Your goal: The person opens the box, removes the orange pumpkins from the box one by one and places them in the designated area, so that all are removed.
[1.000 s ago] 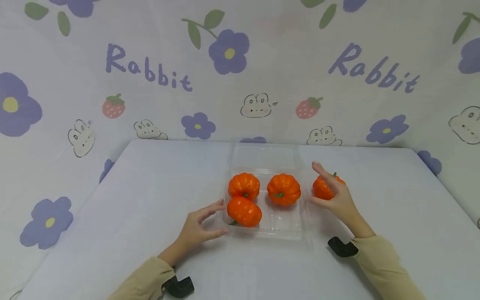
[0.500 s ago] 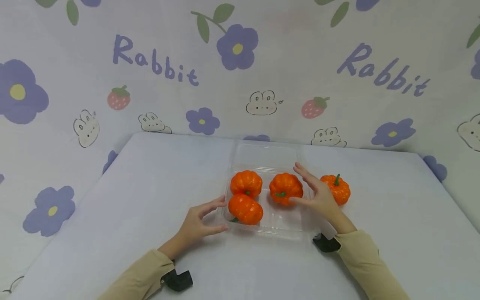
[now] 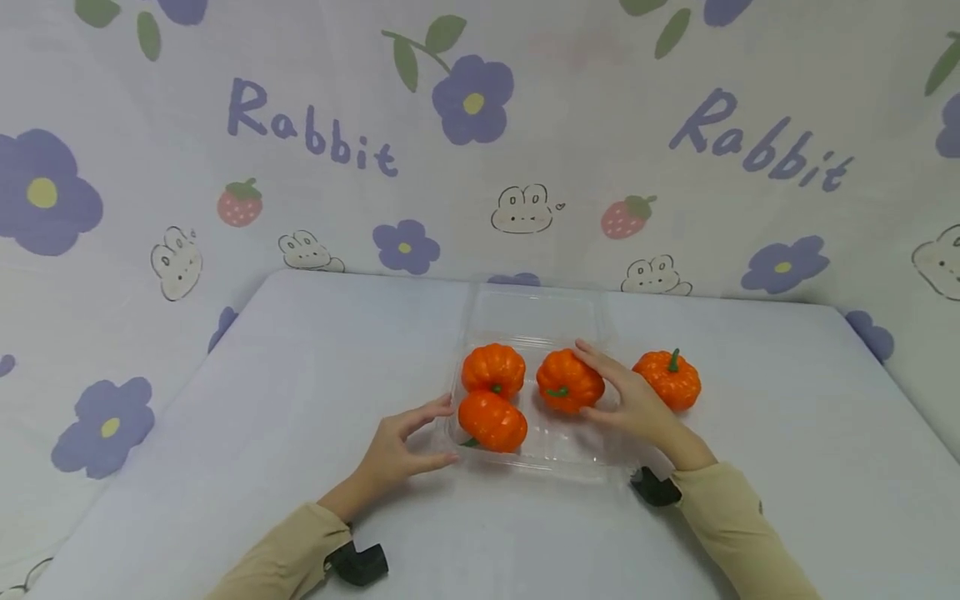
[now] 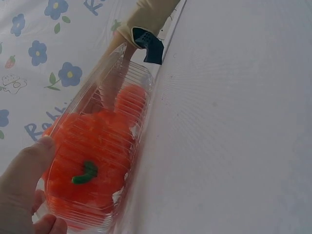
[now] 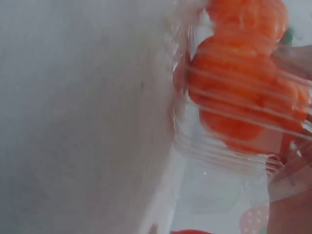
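Observation:
In the head view, my left hand (image 3: pixel 405 446) holds the left side of an opened clear plastic clamshell box (image 3: pixel 562 450), thumb and fingers spread around its near-left corner. In the left wrist view, its thumb lies at the rim and its fingertips at the end wall. My right hand (image 3: pixel 637 404) reaches over the box's right wall and grips a small orange pumpkin (image 3: pixel 564 382) with a green stem, fingers at its far side, thumb at its near side. Two more pumpkins sit at the box's left: one behind (image 3: pixel 492 369), one tipped over in front (image 3: pixel 492 422).
Another small pumpkin (image 3: pixel 667 382) stands upright on the white table (image 3: pixel 360 333), right of the box and behind my right hand. The box's lid (image 3: pixel 536 312) lies folded back at the far side. A printed cloth (image 3: pixel 450 192) hangs behind the table.
My right hand has moved left, from the pumpkin outside the box to the right-hand pumpkin inside, and its fingers have closed in on it. My left hand stays at the box.

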### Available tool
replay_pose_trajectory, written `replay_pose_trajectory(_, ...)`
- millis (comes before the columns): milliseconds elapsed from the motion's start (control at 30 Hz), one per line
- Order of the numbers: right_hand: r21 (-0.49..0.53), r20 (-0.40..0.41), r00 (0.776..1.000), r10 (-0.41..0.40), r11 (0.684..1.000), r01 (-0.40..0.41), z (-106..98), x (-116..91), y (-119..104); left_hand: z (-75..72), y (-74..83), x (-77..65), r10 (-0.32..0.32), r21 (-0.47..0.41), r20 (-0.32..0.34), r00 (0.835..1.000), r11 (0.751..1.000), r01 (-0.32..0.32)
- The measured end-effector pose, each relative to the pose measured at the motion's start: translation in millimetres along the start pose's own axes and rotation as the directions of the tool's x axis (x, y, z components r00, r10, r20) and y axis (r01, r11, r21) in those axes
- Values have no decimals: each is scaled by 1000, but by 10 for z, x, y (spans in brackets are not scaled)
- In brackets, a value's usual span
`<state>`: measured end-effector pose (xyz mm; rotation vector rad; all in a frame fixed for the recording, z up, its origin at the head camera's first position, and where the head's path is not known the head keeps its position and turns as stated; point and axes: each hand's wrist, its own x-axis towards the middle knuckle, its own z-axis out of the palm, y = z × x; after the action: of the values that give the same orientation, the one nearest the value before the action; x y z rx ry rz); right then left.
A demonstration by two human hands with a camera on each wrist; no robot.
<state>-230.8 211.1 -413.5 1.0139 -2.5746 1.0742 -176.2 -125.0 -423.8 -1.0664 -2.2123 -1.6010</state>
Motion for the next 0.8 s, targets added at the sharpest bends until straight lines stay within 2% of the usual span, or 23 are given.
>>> replay_pose_trajectory(400, -21, 33, 997, 67, 998, -66, -27, 3, -36, 5, -15, 11, -4, 22, 6, 1000, 1000, 4)
replay_pose_trajectory(633, -59, 67, 996, 58, 997, -54, -46, -4, -33, 8, -16, 17, 14, 22, 3, 1000, 1000, -15)
replay_pose_trajectory(800, -59, 57, 997, 55, 997, -52, -37, 3, -24, 16, -40, 2, 30, 43, -6, 1000, 999, -30)
